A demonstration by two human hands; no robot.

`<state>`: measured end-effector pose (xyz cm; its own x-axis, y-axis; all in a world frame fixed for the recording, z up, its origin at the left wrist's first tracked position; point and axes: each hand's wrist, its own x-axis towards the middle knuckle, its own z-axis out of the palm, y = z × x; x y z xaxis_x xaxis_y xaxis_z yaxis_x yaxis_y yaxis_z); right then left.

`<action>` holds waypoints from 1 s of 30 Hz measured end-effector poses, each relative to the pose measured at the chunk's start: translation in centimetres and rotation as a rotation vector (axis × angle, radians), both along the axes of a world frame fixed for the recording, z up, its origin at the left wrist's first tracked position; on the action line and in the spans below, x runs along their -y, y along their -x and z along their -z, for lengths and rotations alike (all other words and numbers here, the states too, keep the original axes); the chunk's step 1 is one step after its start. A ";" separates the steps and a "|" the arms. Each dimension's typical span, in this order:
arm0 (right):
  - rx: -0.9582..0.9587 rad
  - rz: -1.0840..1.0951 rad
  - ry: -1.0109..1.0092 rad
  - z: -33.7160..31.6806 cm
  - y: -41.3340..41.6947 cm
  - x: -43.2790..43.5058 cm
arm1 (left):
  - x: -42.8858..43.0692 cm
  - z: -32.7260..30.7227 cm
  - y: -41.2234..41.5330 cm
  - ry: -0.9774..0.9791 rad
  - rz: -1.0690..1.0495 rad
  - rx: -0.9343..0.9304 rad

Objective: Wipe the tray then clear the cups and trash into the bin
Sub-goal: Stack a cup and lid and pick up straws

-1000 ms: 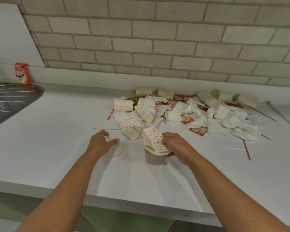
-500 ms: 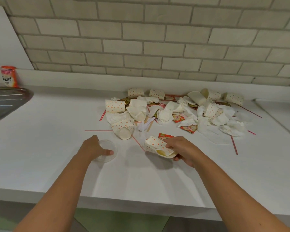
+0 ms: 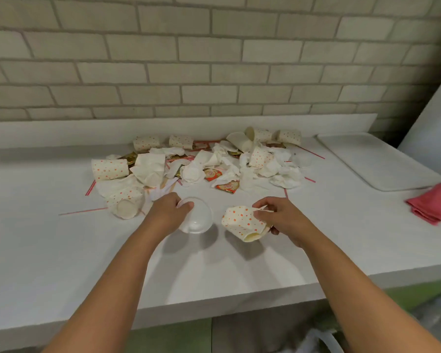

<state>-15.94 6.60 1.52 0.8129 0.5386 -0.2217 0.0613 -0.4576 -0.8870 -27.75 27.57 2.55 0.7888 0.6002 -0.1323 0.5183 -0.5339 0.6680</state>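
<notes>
My left hand (image 3: 167, 214) grips a clear plastic lid (image 3: 197, 220) by its rim, just above the white counter (image 3: 61, 245). My right hand (image 3: 283, 220) holds a crumpled paper cup with orange dots (image 3: 242, 222), its mouth turned down towards me. Behind both hands lies a heap of dotted paper cups (image 3: 109, 169), white napkins (image 3: 285, 175), red sachets (image 3: 228, 186) and red straws (image 3: 83, 211). A white tray (image 3: 374, 161) lies at the right by the wall. A pink cloth (image 3: 434, 202) is bunched at the tray's near corner.
A brick wall with a white upstand runs behind the counter. The counter's front edge is close to me, with green cupboard fronts below. Something clear and plastic (image 3: 323, 340) shows under the counter at the bottom right.
The view has swung right, dropping the sink and bringing in the tray and cloth. My left hand lifted the lid and carried it rightwards. My right hand moved the crumpled cup towards me.
</notes>
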 end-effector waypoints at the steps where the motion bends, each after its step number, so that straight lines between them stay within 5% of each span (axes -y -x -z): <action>1: 0.014 0.027 0.001 -0.1 -0.4 1.5 | 1.6 0.2 -1.1 0.020 0.031 0.009; 19: 0.125 0.540 0.235 0.7 -3.3 30.8 | 32.2 3.1 -11.4 0.169 0.618 0.127; 25: -0.036 0.702 0.348 6.7 -1.9 39.1 | 39.8 8.2 -11.8 0.030 0.921 0.068; 30: -0.130 0.772 0.477 13.9 -0.1 41.5 | 42.1 12.6 -12.6 -0.006 0.978 -0.087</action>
<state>-15.85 -34.87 -12.41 0.8621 -0.3161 -0.3960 -0.5009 -0.6494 -0.5721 -15.11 -14.50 -10.01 0.9260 -0.3115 -0.2131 -0.1065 -0.7573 0.6444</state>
